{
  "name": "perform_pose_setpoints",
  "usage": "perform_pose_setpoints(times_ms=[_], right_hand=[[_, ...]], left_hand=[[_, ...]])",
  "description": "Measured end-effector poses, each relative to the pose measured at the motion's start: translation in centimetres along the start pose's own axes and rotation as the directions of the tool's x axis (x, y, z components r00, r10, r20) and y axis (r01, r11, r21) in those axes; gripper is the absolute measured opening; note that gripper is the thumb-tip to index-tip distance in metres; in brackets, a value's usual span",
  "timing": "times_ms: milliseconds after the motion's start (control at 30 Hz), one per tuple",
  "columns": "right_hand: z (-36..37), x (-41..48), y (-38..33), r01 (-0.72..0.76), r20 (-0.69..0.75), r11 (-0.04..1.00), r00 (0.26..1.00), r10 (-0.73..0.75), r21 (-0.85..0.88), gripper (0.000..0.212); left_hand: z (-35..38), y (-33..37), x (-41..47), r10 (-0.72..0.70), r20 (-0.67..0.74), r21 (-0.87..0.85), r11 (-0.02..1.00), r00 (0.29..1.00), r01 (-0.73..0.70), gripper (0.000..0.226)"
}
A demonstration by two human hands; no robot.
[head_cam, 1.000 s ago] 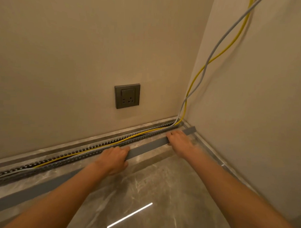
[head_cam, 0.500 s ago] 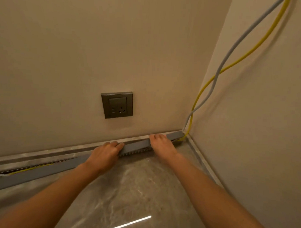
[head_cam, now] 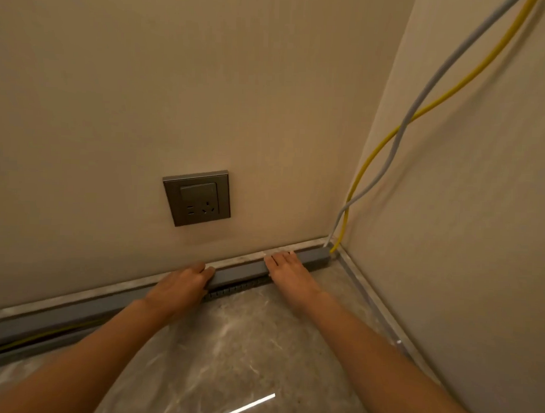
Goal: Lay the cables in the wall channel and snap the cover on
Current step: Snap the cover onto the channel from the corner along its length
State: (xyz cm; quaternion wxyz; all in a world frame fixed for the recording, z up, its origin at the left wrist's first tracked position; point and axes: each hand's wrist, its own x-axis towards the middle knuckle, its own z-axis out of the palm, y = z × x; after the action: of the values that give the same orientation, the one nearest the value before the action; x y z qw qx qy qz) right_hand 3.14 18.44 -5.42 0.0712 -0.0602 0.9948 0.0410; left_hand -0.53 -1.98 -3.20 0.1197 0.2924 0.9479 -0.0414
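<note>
Grey plastic cover (head_cam: 241,271) lies along the slotted wall channel (head_cam: 237,288) at the foot of the wall, its right end at the corner, its lower edge not yet seated where the slots show. It looks long, light and springy, and is probably best pressed home along its face in stages. The left hand (head_cam: 178,288) hooks bent fingers over the cover's top edge. The right hand (head_cam: 289,273) presses flat, fingers straight, forearms outstretched. A yellow cable (head_cam: 345,221) and a grey cable (head_cam: 393,152) climb from the corner.
</note>
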Motion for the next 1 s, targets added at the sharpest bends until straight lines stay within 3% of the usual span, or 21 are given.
perform_pose_setpoints(times_ms=[133,233,300,367,400,433,567,633,700,833,933,1000], right_hand=[[-0.1,-0.8,1.3,-0.022,-0.040,0.969,0.999,0.033,0.247,0.045],[0.4,-2.5,2.5,-0.046,-0.275,0.872,0.940,0.203,0.488,0.045],[1.0,-3.3,3.7,-0.146,-0.366,0.737,0.794,0.485,0.660,0.040],[1.5,-3.4,5.4,-0.207,-0.287,0.494,0.603,0.744,0.845,0.034],[1.6,-3.2,6.3,-0.229,-0.196,0.380,0.564,0.802,0.896,0.032],[1.7,-2.8,7.1,-0.242,-0.105,0.291,0.575,0.812,0.926,0.031],[1.8,-0.9,8.6,-0.254,0.186,0.014,0.744,0.642,0.967,0.039],[1.9,-0.4,9.4,-0.213,0.268,-0.162,0.763,0.589,0.963,0.052],[2.3,-0.6,10.2,-0.266,0.301,-0.145,0.780,0.549,0.953,0.059],[2.4,-1.5,10.6,-0.312,0.267,0.047,0.872,0.410,0.949,0.048],[2.2,-1.7,10.7,-0.304,0.268,0.053,0.899,0.346,0.951,0.042],[2.2,-1.8,11.0,-0.285,0.269,0.001,0.903,0.334,0.958,0.041]], left_hand=[[-0.3,1.0,0.3,0.024,0.001,0.098,0.995,1.000,-0.024,0.038],[-0.5,1.5,0.8,-0.008,0.019,0.105,0.994,1.000,0.006,0.037],[-0.8,1.7,1.3,-0.018,0.026,0.118,0.993,0.999,0.014,0.042],[-1.1,2.5,1.8,-0.009,0.023,0.164,0.986,1.000,0.005,0.047],[-1.3,3.4,2.3,0.005,0.008,0.182,0.983,1.000,-0.007,0.047],[-1.4,4.5,2.9,0.029,-0.011,0.187,0.982,1.000,-0.027,0.046],[-2.1,9.8,5.9,0.115,-0.047,0.074,0.991,0.992,-0.111,0.042],[-2.3,11.8,7.5,0.114,-0.067,-0.003,0.993,0.991,-0.115,0.043],[-2.1,13.0,8.9,0.105,-0.071,-0.090,0.990,0.992,-0.111,0.046],[-1.4,13.7,10.2,0.149,-0.018,-0.232,0.961,0.989,-0.149,0.042],[-0.9,13.3,10.2,0.174,-0.041,-0.238,0.955,0.984,-0.179,0.036],[-0.9,13.2,9.9,0.169,-0.078,-0.258,0.948,0.983,-0.184,0.032]])
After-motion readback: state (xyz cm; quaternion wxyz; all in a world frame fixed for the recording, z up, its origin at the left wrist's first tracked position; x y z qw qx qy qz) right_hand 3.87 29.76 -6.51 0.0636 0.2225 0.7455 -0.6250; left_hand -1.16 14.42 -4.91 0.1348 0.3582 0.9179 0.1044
